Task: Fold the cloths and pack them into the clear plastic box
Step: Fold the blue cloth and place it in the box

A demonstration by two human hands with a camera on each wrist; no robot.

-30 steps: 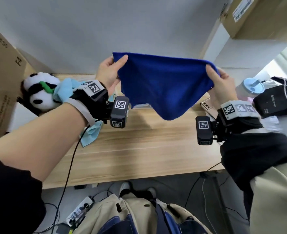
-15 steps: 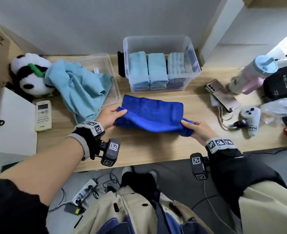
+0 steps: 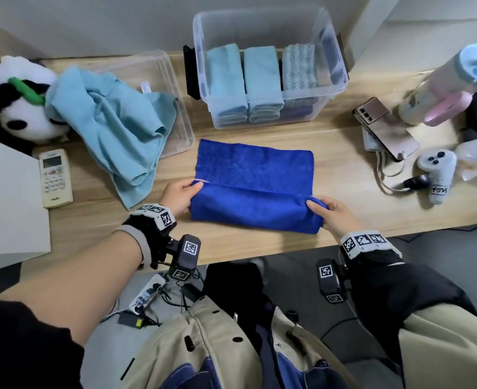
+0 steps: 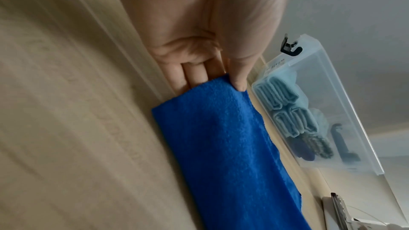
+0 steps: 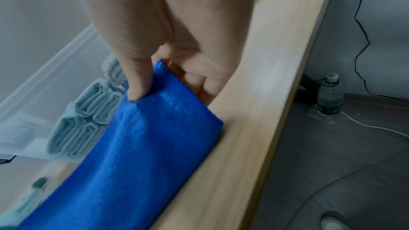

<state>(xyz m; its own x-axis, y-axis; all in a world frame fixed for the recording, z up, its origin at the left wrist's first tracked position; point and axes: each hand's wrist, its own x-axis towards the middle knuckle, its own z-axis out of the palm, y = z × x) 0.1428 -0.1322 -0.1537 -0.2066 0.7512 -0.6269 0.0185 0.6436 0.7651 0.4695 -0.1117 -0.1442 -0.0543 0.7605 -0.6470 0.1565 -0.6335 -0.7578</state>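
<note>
Wooden desk [image 3: 259, 242]: carries everything we list below.

Clear plastic box [image 3: 338, 66]: stands at the back, open, holding three rows of folded cloths; we judge room remains, though the wide lens makes the spare space hard to gauge.

Light blue cloth [image 3: 113, 122]: unfolded heap, draped over a shallow clear tray [image 3: 175, 108] at the left; we count it as not yet done.

Blue cloth [image 3: 254, 192]: lies flat on the desk just before the box, its near half doubled over the far half. We judge it light, soft and limp, with a plush nap that grips rather than slips; it will sag wherever unsupported, so we take it by the two ends of the doubled edge.

Left hand [image 3: 179, 195]: thumb over, fingers under, pinching the cloth's left end.

Right hand [image 3: 331, 213]: thumb and curled fingers clamped on the right end.
</note>
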